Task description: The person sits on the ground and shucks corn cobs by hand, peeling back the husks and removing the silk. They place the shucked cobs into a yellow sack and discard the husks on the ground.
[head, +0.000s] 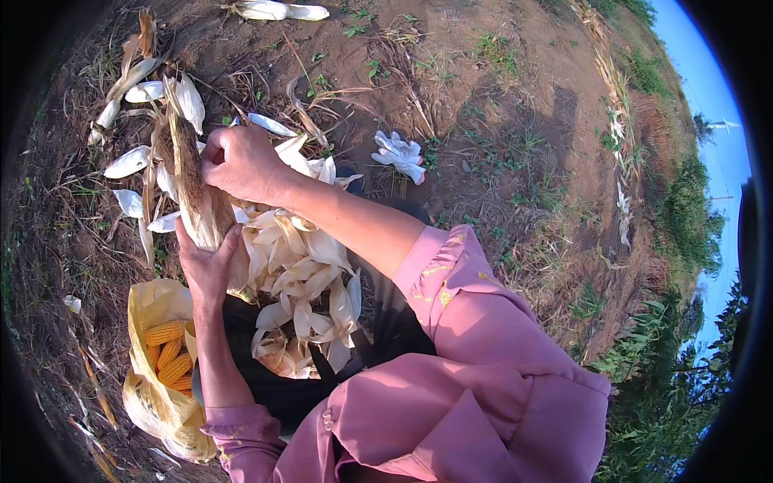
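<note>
My left hand (208, 259) grips the lower part of an ear of corn in its dry husk (208, 220), which points up and away from me. Against the upper side of that ear, my right hand (241, 163) has its fingers curled at the dark, weathered husk; the fingertips are partly hidden, and whether they pinch a leaf cannot be made out. Loose pale husks (302, 253) are heaped below and beside the hands, between my legs. A yellow woven sack (151, 302) stands open at the lower left with several husked yellow corn cobs (172, 356) inside.
More husk leaves (130, 163) lie on the soil beyond the left hand. A white glove (400, 156) is on the ground right of the heap. Another pale husk (278, 10) lies at the top. A row of dry stalks (613, 102) and green bushes (688, 211) line the right.
</note>
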A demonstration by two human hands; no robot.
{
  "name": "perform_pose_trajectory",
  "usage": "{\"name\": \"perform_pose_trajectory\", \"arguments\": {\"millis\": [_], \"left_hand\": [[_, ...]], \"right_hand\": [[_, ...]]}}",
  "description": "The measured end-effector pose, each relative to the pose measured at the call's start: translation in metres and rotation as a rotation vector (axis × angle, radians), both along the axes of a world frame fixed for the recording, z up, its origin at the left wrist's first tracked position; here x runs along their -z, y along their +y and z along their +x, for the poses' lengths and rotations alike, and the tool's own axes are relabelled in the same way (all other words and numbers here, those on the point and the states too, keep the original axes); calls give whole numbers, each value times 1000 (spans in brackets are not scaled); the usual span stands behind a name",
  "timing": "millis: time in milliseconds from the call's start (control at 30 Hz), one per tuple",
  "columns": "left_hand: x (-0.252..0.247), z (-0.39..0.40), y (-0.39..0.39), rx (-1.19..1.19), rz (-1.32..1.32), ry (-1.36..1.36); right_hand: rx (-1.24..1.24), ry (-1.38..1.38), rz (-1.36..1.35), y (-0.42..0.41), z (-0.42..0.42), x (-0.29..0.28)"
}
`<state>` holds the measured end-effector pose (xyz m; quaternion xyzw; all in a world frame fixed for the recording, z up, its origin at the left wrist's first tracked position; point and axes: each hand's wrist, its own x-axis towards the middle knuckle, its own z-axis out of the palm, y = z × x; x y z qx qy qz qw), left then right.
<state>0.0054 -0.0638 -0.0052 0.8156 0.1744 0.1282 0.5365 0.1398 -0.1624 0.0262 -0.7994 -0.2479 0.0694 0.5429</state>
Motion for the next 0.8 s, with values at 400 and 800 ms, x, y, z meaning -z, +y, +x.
{"name": "perform_pose_trajectory", "arguments": {"millis": [400, 800], "left_hand": [[4, -2, 4, -33, -2, -15], [2, 0, 1, -108, -176, -186]], "right_hand": [[-134, -76, -159, 1, 4, 10], [-34, 874, 627, 15, -30, 3]]}}
